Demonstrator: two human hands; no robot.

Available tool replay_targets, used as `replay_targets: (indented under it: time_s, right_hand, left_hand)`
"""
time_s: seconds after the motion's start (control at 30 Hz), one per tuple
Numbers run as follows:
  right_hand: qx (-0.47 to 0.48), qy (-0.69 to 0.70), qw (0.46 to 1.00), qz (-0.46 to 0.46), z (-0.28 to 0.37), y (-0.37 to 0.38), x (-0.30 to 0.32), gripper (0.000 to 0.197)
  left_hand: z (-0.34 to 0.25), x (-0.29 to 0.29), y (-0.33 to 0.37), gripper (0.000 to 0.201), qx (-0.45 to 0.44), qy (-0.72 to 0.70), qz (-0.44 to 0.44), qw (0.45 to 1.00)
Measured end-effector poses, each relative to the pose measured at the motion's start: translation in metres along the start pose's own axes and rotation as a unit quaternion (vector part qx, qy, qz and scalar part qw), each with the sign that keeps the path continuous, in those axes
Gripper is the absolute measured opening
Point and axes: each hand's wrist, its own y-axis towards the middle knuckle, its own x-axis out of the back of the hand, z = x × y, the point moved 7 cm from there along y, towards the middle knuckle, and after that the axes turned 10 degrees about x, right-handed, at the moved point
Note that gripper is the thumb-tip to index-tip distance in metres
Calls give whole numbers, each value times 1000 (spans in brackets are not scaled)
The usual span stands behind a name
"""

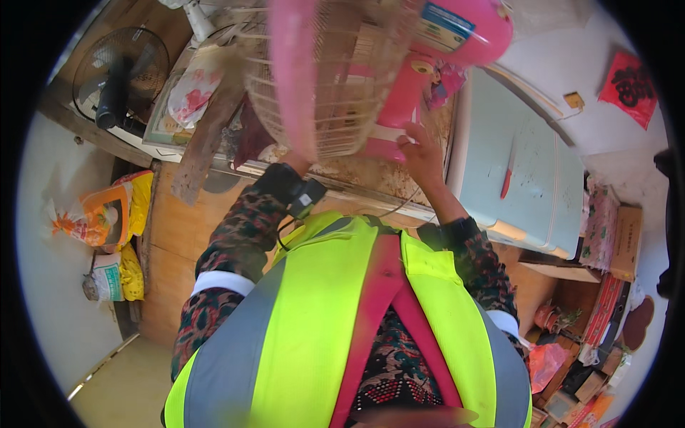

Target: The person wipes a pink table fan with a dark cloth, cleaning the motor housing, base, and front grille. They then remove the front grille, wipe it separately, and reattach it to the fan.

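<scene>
A pink electric fan (403, 96) stands on the worn tabletop (371, 175) in front of me, its wire guard (342, 125) and pink rim close to the camera and blurred. My left hand (297, 162) is at the lower edge of that guard; the rim hides its fingers, so I cannot tell how they are set. Beside the fan's pink stand, on its right, is my right hand (422, 155). Its fingers are bent in, with thumb and forefinger close together near the stand. Whatever they may hold is too small to make out.
Right of the fan stands a pale blue cabinet (492, 150) with a red-handled knife (507, 178) on top. At the left are a dark fan (118, 78), a rough wooden plank (207, 143) and filled bags (132, 207). Boxes (628, 242) and a potted plant (553, 315) line the right.
</scene>
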Motion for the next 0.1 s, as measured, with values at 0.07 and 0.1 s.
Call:
replay_targets:
  time_s: [0.07, 0.1]
  right_hand:
    - [69, -63, 992, -86, 17, 1, 25, 54]
    - [106, -81, 983, -130, 27, 4, 36, 55]
  left_hand:
    - [-17, -15, -11, 34, -76, 85, -12, 993]
    - [-22, -20, -20, 34, -106, 110, -17, 988]
